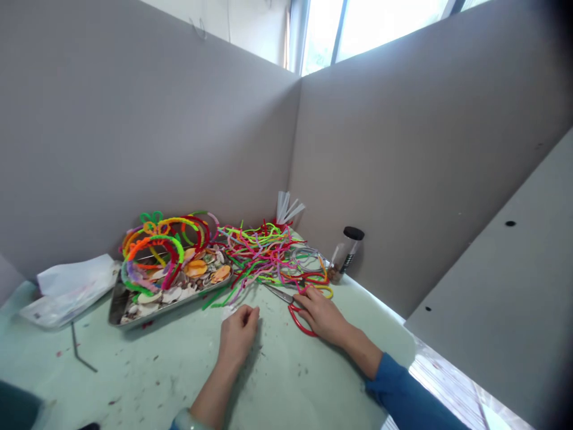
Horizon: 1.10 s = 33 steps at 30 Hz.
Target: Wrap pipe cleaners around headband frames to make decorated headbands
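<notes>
My right hand (320, 313) lies over the handles of a pair of scissors (304, 324) with red grips, fingers curled on them. The blades point left toward a heap of colourful pipe cleaners (262, 251). My left hand (239, 334) is closed in a loose fist just above the table, in front of the pipe cleaners. A small whitish bit shows beside its knuckles, and what the fingers hold, if anything, is hidden. Left of it stands a metal tray (174, 309) with shells and wooden-looking pieces. Several pipe-cleaner hoops (154, 263) rest on top of the tray.
A clear jar with a black lid (353, 234) stands by the right partition (380, 149). White strips (289, 209) stick up in the corner. At left are a plastic bag (76, 292) and a hex key (78, 352). The pale green table (147, 376) ends at the right.
</notes>
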Tool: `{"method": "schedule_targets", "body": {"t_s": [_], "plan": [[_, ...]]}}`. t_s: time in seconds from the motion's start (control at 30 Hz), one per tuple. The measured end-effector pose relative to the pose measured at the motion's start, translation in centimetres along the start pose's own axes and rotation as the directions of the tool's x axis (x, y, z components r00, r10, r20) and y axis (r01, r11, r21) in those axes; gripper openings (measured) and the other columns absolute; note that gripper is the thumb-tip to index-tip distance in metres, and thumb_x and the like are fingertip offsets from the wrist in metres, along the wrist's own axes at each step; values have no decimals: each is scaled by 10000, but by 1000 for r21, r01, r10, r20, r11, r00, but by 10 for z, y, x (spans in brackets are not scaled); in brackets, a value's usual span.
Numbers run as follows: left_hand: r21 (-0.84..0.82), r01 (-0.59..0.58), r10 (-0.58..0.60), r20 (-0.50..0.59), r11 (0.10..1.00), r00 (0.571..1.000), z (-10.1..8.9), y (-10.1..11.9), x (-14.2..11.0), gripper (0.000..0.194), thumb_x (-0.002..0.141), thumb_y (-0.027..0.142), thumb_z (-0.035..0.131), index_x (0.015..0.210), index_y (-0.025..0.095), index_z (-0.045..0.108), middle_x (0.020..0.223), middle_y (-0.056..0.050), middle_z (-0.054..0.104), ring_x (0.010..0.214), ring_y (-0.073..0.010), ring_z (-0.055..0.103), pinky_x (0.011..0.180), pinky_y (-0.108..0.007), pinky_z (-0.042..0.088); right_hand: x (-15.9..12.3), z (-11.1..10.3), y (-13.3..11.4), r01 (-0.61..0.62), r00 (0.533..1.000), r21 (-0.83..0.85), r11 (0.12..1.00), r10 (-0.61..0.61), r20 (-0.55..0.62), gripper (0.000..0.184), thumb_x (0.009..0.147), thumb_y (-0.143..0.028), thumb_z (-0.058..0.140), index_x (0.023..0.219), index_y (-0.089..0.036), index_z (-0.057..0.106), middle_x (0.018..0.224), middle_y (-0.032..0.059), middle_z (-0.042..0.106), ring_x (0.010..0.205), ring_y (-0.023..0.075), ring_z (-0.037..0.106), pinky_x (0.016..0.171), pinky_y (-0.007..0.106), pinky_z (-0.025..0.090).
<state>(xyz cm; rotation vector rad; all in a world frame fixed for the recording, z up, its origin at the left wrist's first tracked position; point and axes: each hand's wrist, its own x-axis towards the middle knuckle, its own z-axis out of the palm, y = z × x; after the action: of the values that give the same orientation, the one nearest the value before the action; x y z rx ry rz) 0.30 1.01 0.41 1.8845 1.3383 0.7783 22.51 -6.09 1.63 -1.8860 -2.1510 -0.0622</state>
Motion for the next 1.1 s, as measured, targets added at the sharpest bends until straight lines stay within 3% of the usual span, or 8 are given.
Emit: {"method": "schedule_targets", "body": {"t_s": [0.23, 0.37, 0.5, 0.63, 0.8, 0.93, 1.03, 1.1], "plan": [[65, -31, 29, 27, 997, 999, 1, 3, -1, 337, 820, 420, 402, 598, 185, 500, 518, 21, 494, 536, -134, 455, 543, -243, 265, 20, -4, -13, -153, 986, -165, 974, 161, 35, 256, 844, -255, 514, 1071, -174, 600, 1034, 137, 563, 1009, 282, 498, 796, 350, 416], [82, -40, 36, 43, 996, 998, 5, 3, 1, 336, 827, 406, 398, 599, 182, 500, 524, 18, 493, 541, -132, 459, 550, -241, 264, 30, -15, -22, -179, 983, -161, 970, 182, 0, 220, 875, -297, 469, 888, -171, 649, 934, 121, 619, 951, 270, 540, 781, 339, 396], [80, -37, 34, 39, 996, 999, 9, 1, 3, 338, 838, 402, 385, 609, 183, 502, 528, 22, 482, 538, -127, 452, 548, -238, 259, 50, -20, -37, -48, 999, -9, 999, 47, -27, 276, 928, -281, 374, 883, -198, 634, 860, 56, 650, 828, 184, 585, 712, 273, 387], [45, -26, 26, 16, 999, 1000, 9, -1, 4, 355, 839, 418, 375, 594, 184, 482, 523, 24, 457, 533, -124, 434, 540, -237, 255, 83, -9, -57, 82, 996, 64, 995, -80, -33, 259, 922, -296, 394, 861, -198, 625, 851, 41, 642, 787, 161, 580, 683, 253, 383], [13, -18, 18, 43, 1000, 999, 9, -3, 4, 332, 824, 404, 391, 601, 180, 493, 538, 18, 470, 539, -124, 436, 533, -236, 256, 133, 4, -64, 167, 976, 84, 982, -153, -153, 200, 869, -283, 497, 1030, -218, 596, 1060, 62, 581, 996, 190, 508, 821, 290, 391], [24, -9, 8, 57, 1000, 998, 9, -3, 4, 333, 824, 399, 393, 596, 178, 493, 525, 15, 475, 535, -127, 445, 532, -238, 256, 179, 9, -47, 143, 975, 33, 989, -135, -178, 630, 733, -325, 666, 1306, -241, 417, 1377, 110, 362, 1225, 284, 332, 978, 421, 284], [36, -8, 6, 60, 999, 998, 9, -2, 4, 336, 827, 402, 394, 603, 178, 506, 534, 5, 503, 543, -133, 461, 535, -239, 261, 213, 14, -29, 69, 997, 28, 997, -68, -46, 993, 605, -474, 741, 1420, -234, 226, 1469, 156, 203, 1279, 363, 260, 1000, 493, 222], [38, -9, 6, 65, 999, 998, 9, -3, 4, 341, 831, 407, 390, 609, 179, 513, 545, -2, 522, 553, -137, 475, 538, -238, 269, 227, 16, -20, 69, 995, 29, 997, -71, 74, 1093, 572, -564, 722, 1440, -200, 166, 1441, 190, 267, 1278, 375, 276, 1006, 504, 202]]}}
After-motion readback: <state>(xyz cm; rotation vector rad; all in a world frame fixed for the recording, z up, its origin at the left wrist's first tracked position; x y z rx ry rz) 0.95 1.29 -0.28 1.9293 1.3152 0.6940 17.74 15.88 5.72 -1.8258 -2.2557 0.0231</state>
